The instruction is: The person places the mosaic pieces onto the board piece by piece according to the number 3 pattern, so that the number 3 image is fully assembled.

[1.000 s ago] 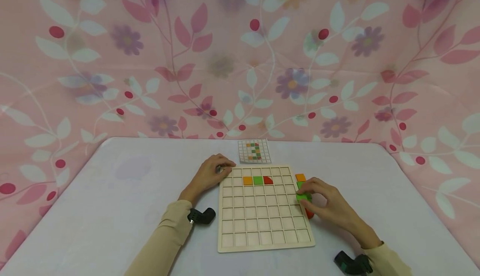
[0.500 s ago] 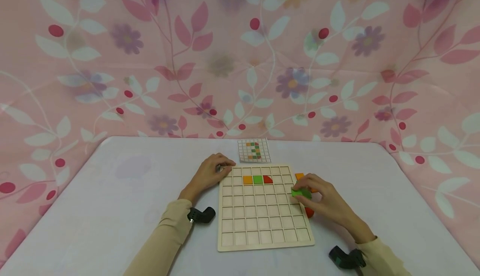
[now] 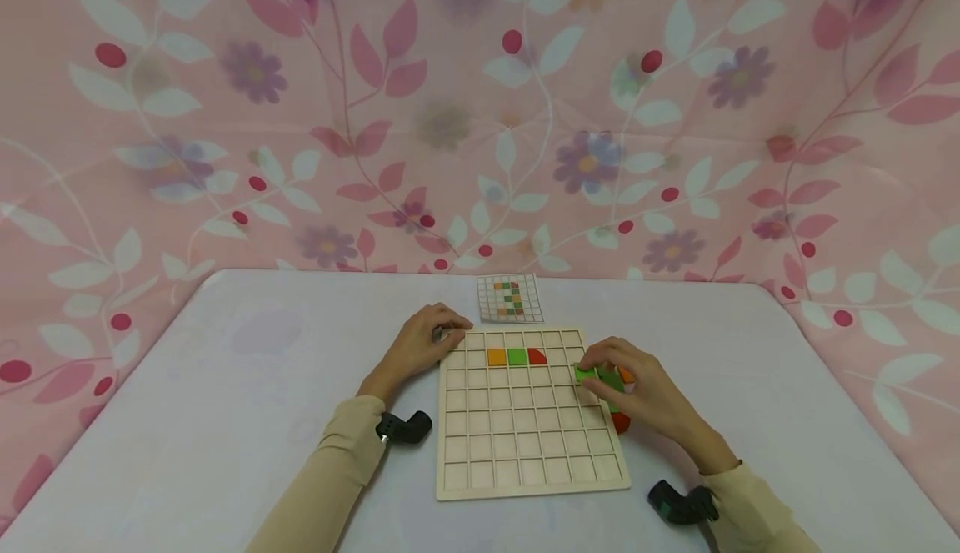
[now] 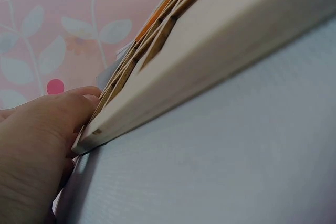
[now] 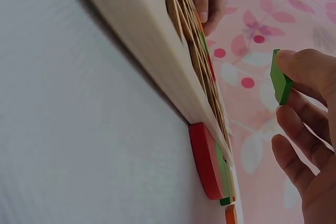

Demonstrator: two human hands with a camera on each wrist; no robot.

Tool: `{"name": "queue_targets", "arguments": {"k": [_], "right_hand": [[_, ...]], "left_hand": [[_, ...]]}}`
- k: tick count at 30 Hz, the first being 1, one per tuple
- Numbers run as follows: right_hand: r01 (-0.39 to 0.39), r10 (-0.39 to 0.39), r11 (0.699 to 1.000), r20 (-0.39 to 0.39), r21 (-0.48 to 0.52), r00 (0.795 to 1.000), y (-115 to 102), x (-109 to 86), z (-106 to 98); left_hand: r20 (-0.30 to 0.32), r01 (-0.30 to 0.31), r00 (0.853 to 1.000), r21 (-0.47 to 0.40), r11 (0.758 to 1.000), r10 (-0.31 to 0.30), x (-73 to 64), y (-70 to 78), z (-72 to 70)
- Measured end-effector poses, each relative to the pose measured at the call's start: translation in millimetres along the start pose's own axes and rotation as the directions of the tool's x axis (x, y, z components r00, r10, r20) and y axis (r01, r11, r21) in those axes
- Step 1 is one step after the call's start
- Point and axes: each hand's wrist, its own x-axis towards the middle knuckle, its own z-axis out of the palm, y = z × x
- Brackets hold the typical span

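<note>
A pale wooden grid board [image 3: 517,449] lies on the table. My left hand [image 3: 422,343] holds its far left corner, with a digit over the top in the left wrist view. Between thumb and fingertips, my right hand [image 3: 647,382] pinches a green tile [image 5: 281,77], raised above the board's right edge. One row of the board bears an orange square [image 3: 497,358], a green square [image 3: 517,357] and a red rounded piece [image 3: 537,356], side by side. My right hand partly hides the loose pieces beyond that edge.
Behind the board lies a card [image 3: 510,298] printed with a coloured grid pattern. Along the board's right side are a loose red rounded piece [image 5: 206,161], green pieces [image 3: 612,382] and an orange piece [image 3: 626,374]. A floral cloth [image 3: 480,119] hangs behind the white table.
The right hand has lifted a green tile from the loose pieces and carried it left, over the board's right edge. My left hand stays at the corner.
</note>
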Motion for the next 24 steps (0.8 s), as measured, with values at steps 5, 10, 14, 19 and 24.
{"name": "queue_targets", "arguments": {"k": [5,10,14,19,24], "right_hand": [[0.011,-0.011,1.000,0.004,0.014,1.000,-10,5.6,-1],[0.002,-0.002,1.000,0.004,0.015,1.000,-34,15.0,-3],[-0.035,0.035,0.999,0.005,0.011,0.999,-36,18.6,0],[-0.050,0.050,0.999,-0.012,0.002,0.999,-39,23.6,1],[-0.058,0.058,0.998,-0.001,0.005,0.998,-39,27.6,2]], "left_hand": [[-0.004,0.001,1.000,0.004,1.000,-0.001,0.2,-0.4,0.0],[-0.003,0.000,1.000,-0.001,1.000,0.000,0.1,1.4,-0.5],[-0.002,0.002,1.000,-0.006,1.000,-0.002,-0.2,1.8,-0.3],[-0.001,0.006,1.000,-0.005,1.000,-0.006,0.0,1.7,-0.3],[0.000,0.013,1.000,-0.004,1.000,-0.013,-0.3,2.6,-1.6]]}}
